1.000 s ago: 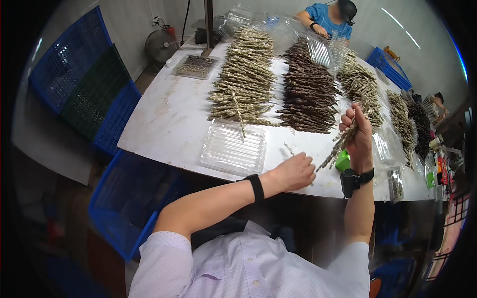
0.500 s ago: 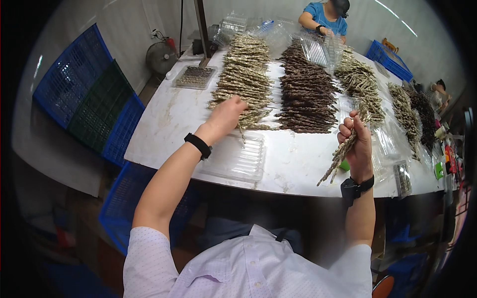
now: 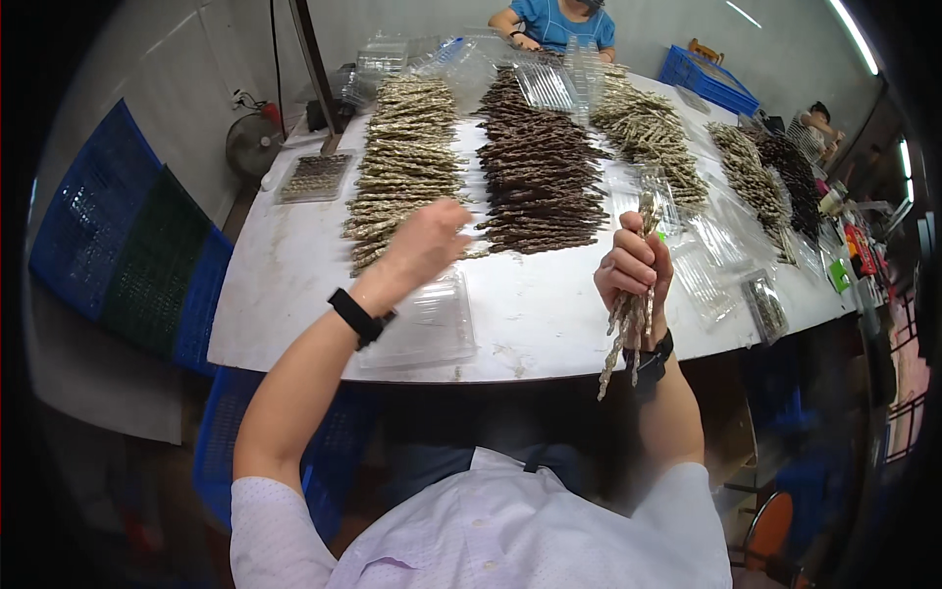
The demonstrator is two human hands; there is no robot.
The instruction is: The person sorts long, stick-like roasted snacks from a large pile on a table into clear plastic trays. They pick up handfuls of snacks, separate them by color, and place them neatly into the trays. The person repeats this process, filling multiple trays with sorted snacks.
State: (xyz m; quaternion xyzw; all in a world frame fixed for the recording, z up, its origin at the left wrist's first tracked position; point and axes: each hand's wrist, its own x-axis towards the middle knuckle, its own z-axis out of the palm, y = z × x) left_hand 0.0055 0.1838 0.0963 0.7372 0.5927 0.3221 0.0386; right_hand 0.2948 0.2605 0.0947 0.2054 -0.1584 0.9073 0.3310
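My right hand (image 3: 633,263) is closed around a bundle of pale, twisted sticks (image 3: 628,329), held tilted above the table with ends showing above and below the fist. My left hand (image 3: 417,250) hovers over the near end of a long pile of pale twisted sticks (image 3: 407,147). Motion blurs its fingers, so I cannot make out anything in them. Between my hands, farther back, lies a pile of dark brown twisted sticks (image 3: 540,167). Close to my left wrist, a clear plastic tray with ridges (image 3: 427,324) rests at the table's near edge.
A filled clear box (image 3: 316,179) sits at the left, another (image 3: 763,306) at the right. More pale sticks (image 3: 653,142) and clear trays (image 3: 545,86) lie farther back. Blue crates (image 3: 108,216) stand left of the white table (image 3: 280,294). A person in blue (image 3: 564,25) works opposite.
My view has swung right. My left hand has come off the pale pile and moved rightward. My right hand has turned, bringing the bundle more upright.
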